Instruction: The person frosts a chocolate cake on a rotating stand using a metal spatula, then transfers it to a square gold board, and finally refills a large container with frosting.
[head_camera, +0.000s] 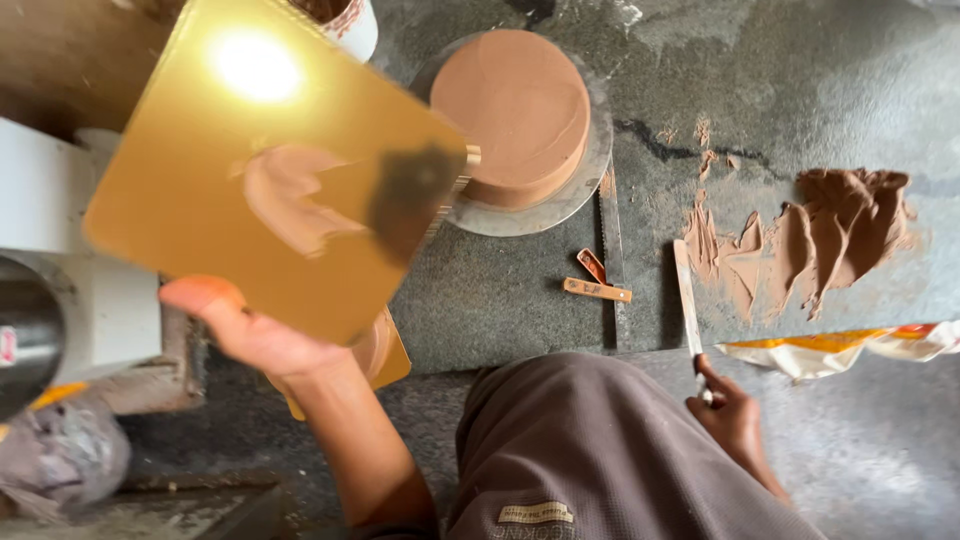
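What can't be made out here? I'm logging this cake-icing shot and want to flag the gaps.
Head view only:
- Cake: its left edge is covered by the gold board.
- Gold board: glare washes out its top.
- Left hand: fingers hidden behind the board.
- Second gold board: mostly hidden under the first.
- Right hand: the spatula handle is covered by the fingers.
- White machine: cut by the left edge.

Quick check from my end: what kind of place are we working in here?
Likely a cake-decorating or bakery workspace: a brown frosted round cake on a turntable, a gold cake board, and frosting smeared on the stone counter.
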